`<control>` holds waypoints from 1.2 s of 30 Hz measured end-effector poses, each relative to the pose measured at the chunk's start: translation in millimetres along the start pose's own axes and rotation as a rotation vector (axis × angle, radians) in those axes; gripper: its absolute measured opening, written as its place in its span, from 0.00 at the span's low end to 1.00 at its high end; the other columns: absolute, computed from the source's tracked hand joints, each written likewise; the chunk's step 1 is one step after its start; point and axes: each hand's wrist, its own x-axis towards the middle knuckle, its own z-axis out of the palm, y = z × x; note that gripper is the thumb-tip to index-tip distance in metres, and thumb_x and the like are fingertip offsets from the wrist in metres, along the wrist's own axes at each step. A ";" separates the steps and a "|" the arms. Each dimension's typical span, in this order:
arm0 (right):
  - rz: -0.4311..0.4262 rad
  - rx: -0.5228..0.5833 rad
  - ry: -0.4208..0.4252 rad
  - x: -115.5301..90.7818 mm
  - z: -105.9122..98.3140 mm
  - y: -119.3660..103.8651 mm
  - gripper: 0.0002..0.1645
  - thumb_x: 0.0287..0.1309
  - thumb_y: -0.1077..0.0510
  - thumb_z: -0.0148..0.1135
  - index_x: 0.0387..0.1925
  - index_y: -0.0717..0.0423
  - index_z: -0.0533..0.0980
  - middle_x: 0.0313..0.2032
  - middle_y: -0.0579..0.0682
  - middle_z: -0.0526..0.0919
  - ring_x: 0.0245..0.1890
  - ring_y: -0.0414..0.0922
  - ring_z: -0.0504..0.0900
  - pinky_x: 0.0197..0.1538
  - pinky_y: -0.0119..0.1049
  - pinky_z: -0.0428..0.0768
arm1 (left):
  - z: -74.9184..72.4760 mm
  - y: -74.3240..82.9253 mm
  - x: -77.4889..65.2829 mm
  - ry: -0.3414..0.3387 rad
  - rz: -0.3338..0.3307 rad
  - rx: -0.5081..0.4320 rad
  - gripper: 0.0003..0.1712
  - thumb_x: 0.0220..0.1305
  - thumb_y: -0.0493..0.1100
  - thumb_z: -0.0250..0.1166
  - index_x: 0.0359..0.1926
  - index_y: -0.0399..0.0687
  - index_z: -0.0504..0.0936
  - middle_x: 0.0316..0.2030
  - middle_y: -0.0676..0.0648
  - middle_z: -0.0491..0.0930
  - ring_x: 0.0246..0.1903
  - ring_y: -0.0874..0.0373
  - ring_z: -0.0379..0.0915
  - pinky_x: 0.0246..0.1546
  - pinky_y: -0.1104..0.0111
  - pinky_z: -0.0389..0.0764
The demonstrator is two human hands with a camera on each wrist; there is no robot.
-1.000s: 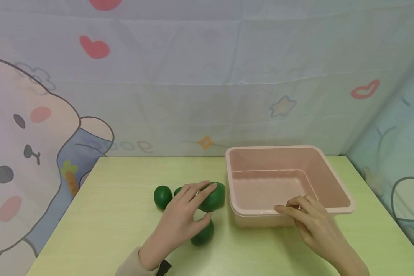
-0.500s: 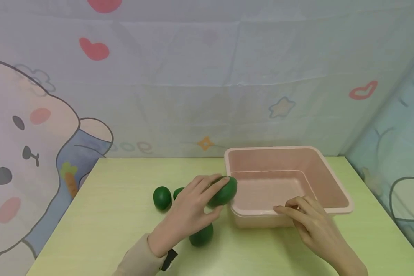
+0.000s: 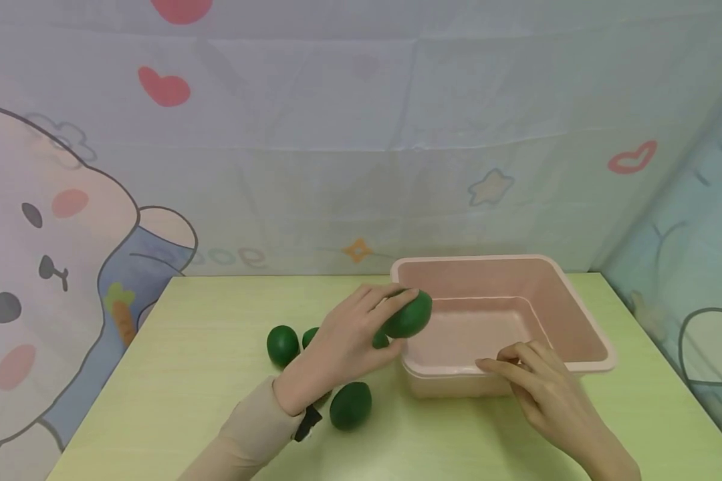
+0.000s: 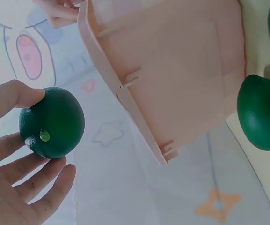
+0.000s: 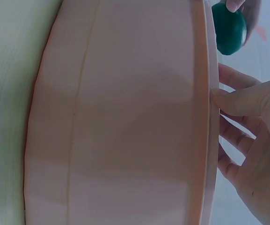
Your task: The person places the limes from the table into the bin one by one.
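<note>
My left hand (image 3: 355,331) grips a smooth dark green fruit (image 3: 410,314) between thumb and fingers, raised at the left rim of a pink plastic basin (image 3: 445,369). A small pale stem spot shows on this fruit in the left wrist view, where the fingers curl below it. My right hand (image 3: 544,387) pinches the basin's near rim; in the right wrist view its thumb (image 5: 237,101) presses the outer side while the fingers go behind. More green fruits lie left of the basin, including an oval one (image 3: 351,406) in front and a rounder one (image 3: 283,346) farther left.
Two more green fruits show partly, one (image 3: 310,336) beside the left hand and one (image 3: 380,339) behind its thumb. The basin's floor (image 3: 475,327) is bare in the head view. A printed cloth backdrop (image 3: 313,167) hangs behind the pale yellow-green table (image 3: 216,374).
My left hand has lifted the green fruit from beside the others and carried it up and rightward to the basin's left rim. The right hand stays on the near rim.
</note>
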 end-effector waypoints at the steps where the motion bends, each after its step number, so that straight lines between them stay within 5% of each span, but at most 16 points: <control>1: 0.001 -0.001 -0.001 0.1 -0.1 0.0 0.27 0.75 0.53 0.35 0.43 0.47 0.84 0.35 0.41 0.77 0.37 0.38 0.70 0.43 0.28 0.65 | 0.3 -0.9 2.3 -0.006 -0.003 -0.007 0.35 0.54 0.45 0.68 0.64 0.51 0.71 0.57 0.49 0.76 0.55 0.56 0.72 0.50 0.67 0.78; 7: 0.008 0.002 -0.015 -0.4 -0.9 -0.4 0.27 0.75 0.52 0.34 0.44 0.47 0.84 0.35 0.40 0.77 0.37 0.38 0.70 0.44 0.28 0.65 | 3.5 -4.3 16.4 -0.067 -0.037 -0.058 0.36 0.53 0.45 0.69 0.65 0.52 0.71 0.58 0.50 0.75 0.55 0.56 0.72 0.51 0.66 0.79; 16: -0.006 0.000 -0.005 0.5 -0.3 -0.3 0.27 0.76 0.52 0.35 0.44 0.47 0.84 0.35 0.41 0.77 0.37 0.38 0.70 0.43 0.28 0.65 | 10.3 -9.0 36.3 -0.123 -0.138 -0.271 0.36 0.53 0.45 0.70 0.65 0.55 0.72 0.61 0.51 0.74 0.57 0.55 0.71 0.49 0.62 0.79; 23: -0.006 -0.002 -0.008 0.0 -0.4 0.5 0.27 0.76 0.52 0.35 0.44 0.47 0.83 0.35 0.41 0.77 0.37 0.37 0.69 0.43 0.27 0.65 | 18.8 -12.8 56.6 -0.177 -0.223 -0.412 0.35 0.55 0.45 0.70 0.65 0.54 0.72 0.58 0.50 0.75 0.52 0.59 0.71 0.45 0.73 0.78; 36: -0.004 -0.001 -0.009 -0.3 -0.9 0.8 0.27 0.75 0.54 0.34 0.44 0.47 0.83 0.35 0.40 0.76 0.37 0.37 0.70 0.43 0.28 0.65 | 39.8 -17.0 89.1 -0.251 -0.310 -0.558 0.36 0.56 0.44 0.70 0.66 0.50 0.70 0.55 0.46 0.76 0.49 0.56 0.75 0.43 0.78 0.80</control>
